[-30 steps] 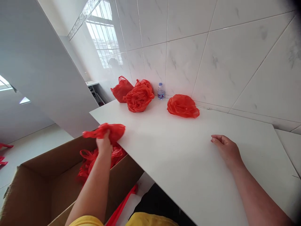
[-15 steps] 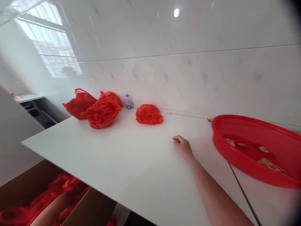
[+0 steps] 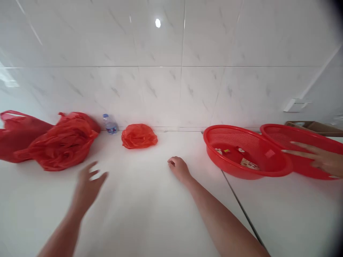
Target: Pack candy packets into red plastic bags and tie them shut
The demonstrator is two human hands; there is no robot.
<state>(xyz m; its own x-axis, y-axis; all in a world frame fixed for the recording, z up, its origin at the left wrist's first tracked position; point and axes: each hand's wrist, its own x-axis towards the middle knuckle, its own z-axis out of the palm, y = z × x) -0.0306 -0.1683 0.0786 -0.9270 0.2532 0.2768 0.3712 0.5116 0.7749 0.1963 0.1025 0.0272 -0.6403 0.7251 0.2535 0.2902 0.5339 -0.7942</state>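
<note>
My left hand (image 3: 89,182) is over the white table, slightly blurred, with its fingers apart and nothing in them. Nearest to it is a bulging, crumpled red plastic bag (image 3: 64,142); the two do not touch. Closer to the middle, my right hand (image 3: 179,167) rests on the tabletop, fingers curled in, with no object showing in it. Beyond and left of that hand lies a small bundled red plastic bag (image 3: 139,136). To its right stands a red plastic basket (image 3: 248,171) with several small packets, among them a cream patterned one (image 3: 249,164).
Another person's hand (image 3: 325,160) reaches over a second red basket (image 3: 297,134) at the right. A plastic bottle (image 3: 110,125) leans near the tiled wall (image 3: 160,96). A red handled bag (image 3: 18,139) sits far left. A seam (image 3: 241,205) crosses the white table (image 3: 144,214).
My view has swung right, bringing in the second basket and another person's hand. My left hand has come up from the box of red bags below the table. My right hand stays curled.
</note>
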